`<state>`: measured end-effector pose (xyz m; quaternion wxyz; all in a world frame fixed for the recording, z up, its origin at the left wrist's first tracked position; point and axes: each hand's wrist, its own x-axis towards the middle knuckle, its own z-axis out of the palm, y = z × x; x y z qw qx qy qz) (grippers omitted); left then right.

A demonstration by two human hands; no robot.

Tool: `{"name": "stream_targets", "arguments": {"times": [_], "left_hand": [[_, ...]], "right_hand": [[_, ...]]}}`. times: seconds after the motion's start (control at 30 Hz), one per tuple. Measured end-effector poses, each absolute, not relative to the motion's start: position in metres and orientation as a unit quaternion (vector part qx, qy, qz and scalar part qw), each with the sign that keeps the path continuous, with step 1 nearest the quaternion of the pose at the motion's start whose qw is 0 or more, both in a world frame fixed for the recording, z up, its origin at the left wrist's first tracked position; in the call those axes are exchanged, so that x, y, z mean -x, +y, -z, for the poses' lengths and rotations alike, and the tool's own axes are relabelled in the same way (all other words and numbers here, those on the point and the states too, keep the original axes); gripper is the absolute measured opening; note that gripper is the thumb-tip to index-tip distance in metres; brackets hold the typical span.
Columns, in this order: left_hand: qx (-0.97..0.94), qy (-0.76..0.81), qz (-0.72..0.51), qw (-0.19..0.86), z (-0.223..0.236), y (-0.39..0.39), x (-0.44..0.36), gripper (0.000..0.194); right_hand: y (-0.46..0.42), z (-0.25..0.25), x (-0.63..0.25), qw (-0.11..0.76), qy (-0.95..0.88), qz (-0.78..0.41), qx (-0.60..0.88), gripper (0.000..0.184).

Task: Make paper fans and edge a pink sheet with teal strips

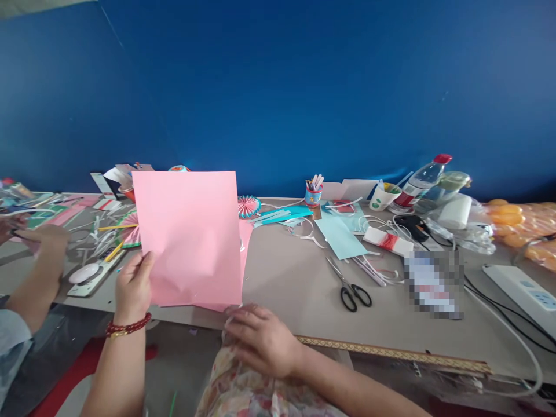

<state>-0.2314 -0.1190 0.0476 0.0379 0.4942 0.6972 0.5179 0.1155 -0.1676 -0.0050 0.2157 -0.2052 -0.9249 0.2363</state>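
The left hand [134, 281] had a pink sheet [189, 231] by its edge, above the bench [286, 284] — the right hand [264, 339] hovered near its corner, grip unclear to me.

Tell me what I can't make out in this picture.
All in the head view:
- Part of the tabletop: hidden behind the pink sheet.
- How far the left hand reaches behind that sheet: the sheet covers it.
- The pixelated item: masked by blocks.
- The bottle label: print too small.
- The co-worker: cut off by the left edge.
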Motion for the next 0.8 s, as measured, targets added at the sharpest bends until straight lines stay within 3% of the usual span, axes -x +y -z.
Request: {"name": "stream_targets", "arguments": {"times": [0.07,0.23,0.43,0.53,0.63,0.73,0.8], "left_hand": [[-0.492,0.676,-0.545,0.061,-0.052,-0.120,0.223,0.044],[-0.490,0.644,-0.575,0.122,-0.062,-0.118,0.192,0.038],[-0.510,0.644,-0.559,0.110,-0.062,-0.117,0.172,0.038],[-0.517,0.646,-0.549,0.115,-0.056,-0.118,0.166,0.037],[-0.537,0.644,-0.524,0.147,-0.049,-0.118,0.154,0.039],[-0.580,0.631,-0.482,0.184,-0.039,-0.118,0.135,0.039],[-0.607,0.608,-0.478,0.185,-0.031,-0.119,0.121,0.039]], "right_hand": [[-0.172,0.007,-0.108,0.210,-0.909,-0.236,0.271,0.056],[-0.186,0.012,-0.102,0.187,-0.906,-0.379,0.023,0.034],[-0.158,-0.015,-0.143,0.353,-0.681,-0.511,0.387,0.039],[-0.132,-0.032,-0.156,0.438,-0.609,-0.550,0.367,0.050],[-0.112,-0.040,-0.152,0.459,-0.566,-0.589,0.349,0.056],[-0.099,-0.041,-0.158,0.474,-0.568,-0.544,0.396,0.044],[-0.094,-0.044,-0.179,0.496,-0.598,-0.428,0.461,0.037]]}}
